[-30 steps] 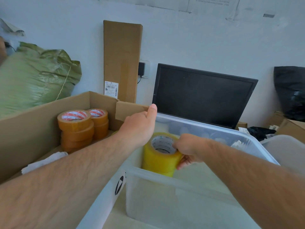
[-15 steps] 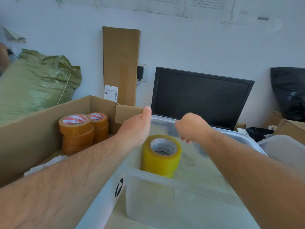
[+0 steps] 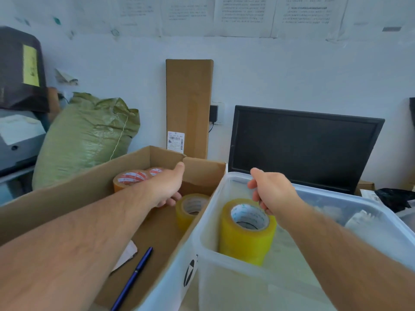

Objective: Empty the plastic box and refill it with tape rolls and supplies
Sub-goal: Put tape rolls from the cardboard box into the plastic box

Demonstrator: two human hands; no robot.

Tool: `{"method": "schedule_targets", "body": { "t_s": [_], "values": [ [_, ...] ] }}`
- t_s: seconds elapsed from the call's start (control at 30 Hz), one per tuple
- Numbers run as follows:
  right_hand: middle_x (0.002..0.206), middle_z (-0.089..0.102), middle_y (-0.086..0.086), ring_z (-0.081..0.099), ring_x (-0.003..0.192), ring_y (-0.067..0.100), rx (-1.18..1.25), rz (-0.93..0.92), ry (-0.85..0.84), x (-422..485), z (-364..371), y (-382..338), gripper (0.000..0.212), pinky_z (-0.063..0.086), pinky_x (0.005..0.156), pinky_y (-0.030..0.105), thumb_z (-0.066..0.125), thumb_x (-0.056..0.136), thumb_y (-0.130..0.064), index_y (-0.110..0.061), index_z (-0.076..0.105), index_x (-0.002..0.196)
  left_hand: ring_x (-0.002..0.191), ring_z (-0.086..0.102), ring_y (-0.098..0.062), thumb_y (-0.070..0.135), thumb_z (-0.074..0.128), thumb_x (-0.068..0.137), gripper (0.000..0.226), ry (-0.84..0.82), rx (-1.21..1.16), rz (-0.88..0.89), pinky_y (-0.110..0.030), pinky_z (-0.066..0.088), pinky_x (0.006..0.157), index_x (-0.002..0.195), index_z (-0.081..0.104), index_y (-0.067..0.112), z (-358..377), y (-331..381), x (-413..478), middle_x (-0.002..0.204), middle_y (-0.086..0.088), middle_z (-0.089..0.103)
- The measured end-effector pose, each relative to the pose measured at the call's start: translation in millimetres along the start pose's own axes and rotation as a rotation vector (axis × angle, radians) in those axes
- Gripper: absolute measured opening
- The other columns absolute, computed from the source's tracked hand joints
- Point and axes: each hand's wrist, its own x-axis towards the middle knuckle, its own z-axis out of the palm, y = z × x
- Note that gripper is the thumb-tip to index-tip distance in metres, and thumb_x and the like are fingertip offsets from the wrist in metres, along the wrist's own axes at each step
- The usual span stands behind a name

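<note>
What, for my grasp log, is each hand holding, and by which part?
Nothing: left hand beside pale tape roll, right hand above yellow tape roll.

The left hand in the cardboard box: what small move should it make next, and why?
Probably the left hand should move slightly right and take a grip on the pale tape roll beside its fingers. It holds nothing, that roll lies loose in the cardboard box, and the plastic box has room beside its yellow roll.

Soft even daylight (slightly blurred edges)
</note>
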Motion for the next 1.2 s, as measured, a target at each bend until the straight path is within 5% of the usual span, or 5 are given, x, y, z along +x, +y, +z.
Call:
{"method": "schedule_targets", "body": {
  "t_s": [0.3,0.53,0.73,1.0,1.2],
  "values": [
    [0.066,0.059,0.005,0.05,0.061,0.017,-0.058,-0.024,-0.063,2.3,10.1,3.2,0.044,0.043,0.061,0.032,0.04,0.101,-0.045,-0.015,0.065,0.082,0.101,0.061,-0.024,0.072,0.017,0.092,0.077,-0.267,0.342,0.003,-0.034,0.055,0.072,0.145,0.044,0.023,33.1,-36.1,46.0,0.139,-0.008,0.051],
    [0.065,0.057,0.004,0.048,0.059,0.018,-0.07,-0.02,-0.078,5.3,9.3,5.8,0.05,0.042,0.061,0.032,0.036,0.103,-0.049,-0.015,0.064,0.079,0.137,0.041,-0.025,0.072,0.015,0.091,0.075,-0.297,0.523,0.02,-0.046,0.031,0.115,0.154,0.024,0.033,53.2,-51.1,61.5,0.155,-0.005,0.039],
    [0.068,0.057,0.006,0.049,0.061,0.018,-0.024,0.0,-0.053,6.3,6.8,6.1,0.051,0.042,0.06,0.033,0.034,0.103,-0.05,-0.013,0.065,0.084,0.122,0.056,-0.024,0.089,0.001,0.068,0.105,-0.192,0.534,0.109,-0.041,0.04,0.108,0.143,0.046,0.033,35.2,-54.3,60.6,0.14,-0.004,0.056],
    [0.074,0.059,0.008,0.051,0.066,0.02,-0.012,0.007,-0.053,2.4,2.9,4.4,0.053,0.042,0.059,0.032,0.033,0.103,-0.052,-0.012,0.065,0.088,0.072,0.071,-0.02,0.069,-0.001,0.091,0.085,0.054,0.367,0.265,-0.037,0.052,0.09,0.136,0.053,0.021,-2.4,-14.8,16.4,0.076,-0.012,0.074],
    [0.097,0.07,0.013,0.069,0.08,0.027,0.29,0.089,-0.152,-7.2,-6.0,-6.4,0.056,0.056,0.067,0.036,0.04,0.096,-0.066,-0.019,0.058,0.121,0.063,0.072,-0.018,0.075,0.003,0.088,0.086,0.217,0.287,0.479,-0.034,0.055,0.081,0.129,0.056,0.022,-37.5,34.7,-35.4,0.07,-0.008,0.072]
  ]
}}
